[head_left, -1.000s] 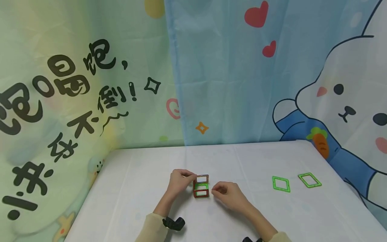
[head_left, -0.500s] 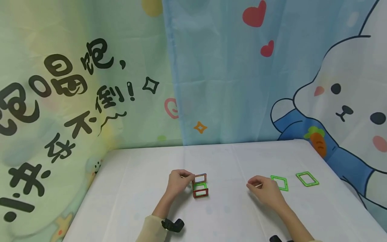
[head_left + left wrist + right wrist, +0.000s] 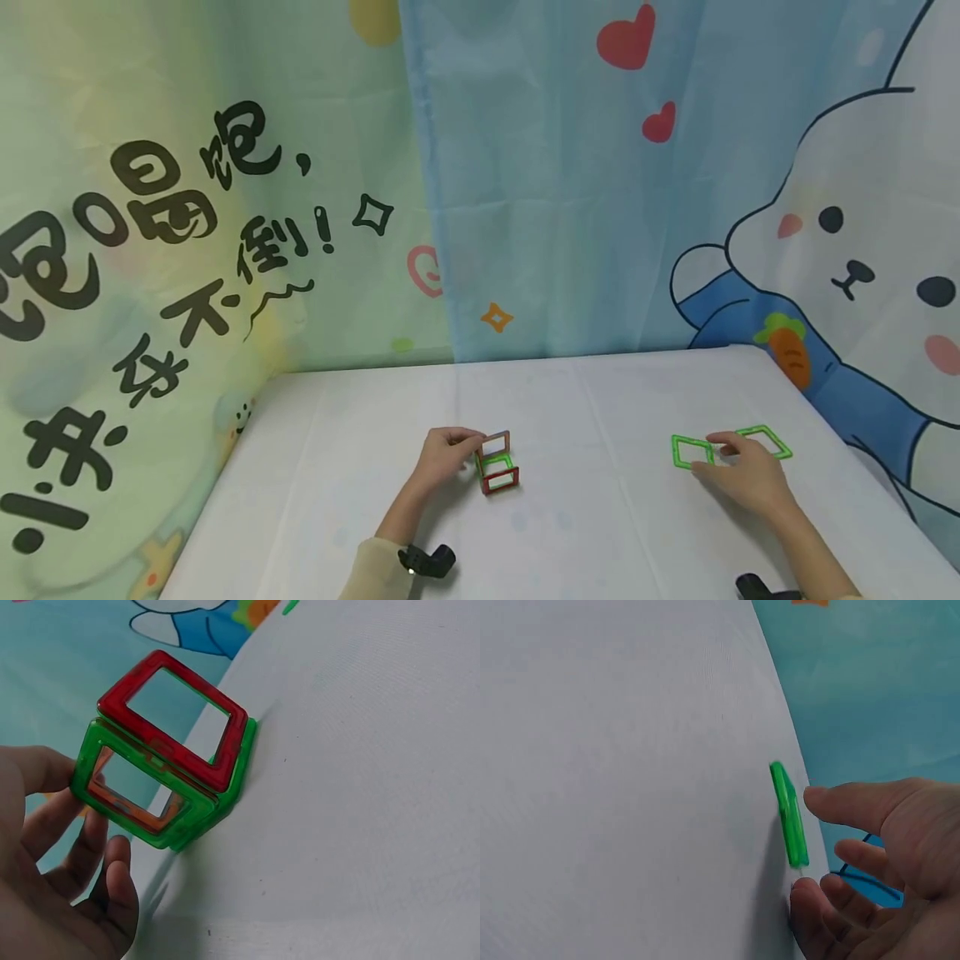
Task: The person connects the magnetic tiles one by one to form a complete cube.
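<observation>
Here, right hand (image 3: pixel 750 477) at edge of green frame (image 3: pixel 676 451), broad tabletop (image 3: pixel 592 500) leftward.

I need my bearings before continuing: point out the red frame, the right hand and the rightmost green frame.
Red frame (image 3: pixel 166 742): left wrist view, on its lower side.
Right hand (image 3: pixel 748 479): head view, middle of the hand.
Rightmost green frame (image 3: pixel 777 442): head view, on its right side.

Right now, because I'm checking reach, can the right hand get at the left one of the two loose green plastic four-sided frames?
Probably yes: the right hand is right at the left green frame, thumb and fingers parted beside its edge, and nothing visible stands in the way.
</observation>
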The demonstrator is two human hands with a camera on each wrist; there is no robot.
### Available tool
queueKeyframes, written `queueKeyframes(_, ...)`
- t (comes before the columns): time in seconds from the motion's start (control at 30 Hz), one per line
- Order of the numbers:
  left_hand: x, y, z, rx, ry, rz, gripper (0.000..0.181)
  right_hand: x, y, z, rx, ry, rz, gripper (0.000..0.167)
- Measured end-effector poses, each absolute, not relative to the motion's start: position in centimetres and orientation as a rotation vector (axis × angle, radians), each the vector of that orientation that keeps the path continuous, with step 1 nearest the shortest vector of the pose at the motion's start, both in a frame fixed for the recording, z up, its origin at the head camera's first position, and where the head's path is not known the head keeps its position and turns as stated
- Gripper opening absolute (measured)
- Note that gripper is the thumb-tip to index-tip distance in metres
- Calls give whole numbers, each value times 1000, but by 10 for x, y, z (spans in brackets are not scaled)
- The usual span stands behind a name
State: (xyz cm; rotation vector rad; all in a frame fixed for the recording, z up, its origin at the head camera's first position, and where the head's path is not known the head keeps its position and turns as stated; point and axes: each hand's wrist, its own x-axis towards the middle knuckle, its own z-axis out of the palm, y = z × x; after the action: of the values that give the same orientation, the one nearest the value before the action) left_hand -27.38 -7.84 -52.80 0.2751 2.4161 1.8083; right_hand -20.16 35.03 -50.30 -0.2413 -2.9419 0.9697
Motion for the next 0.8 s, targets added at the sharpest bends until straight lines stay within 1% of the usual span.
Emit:
queueKeyframes(0.1,-275,-79,-531,268,2396,1826,23,-206,360,-508,-285,-2958,999,72)
queueKeyframes(0.23,-276,-81,-535,271,2362,1836,25,-210,368,-509,-268,-2988,1034,80)
queueKeyframes(0.43,-274,-83,-534,283,2287,1826,27,-213,372,-506,-183,-3025,1040,85)
queueKeyframes(0.53,-274,-83,-534,289,2259,1823,28,-216,373,-505,-153,-3054,1014,85)
queueKeyframes(0.8,-277,-86,-539,305,2214,1844,30,-222,374,-508,-179,-3036,1008,76)
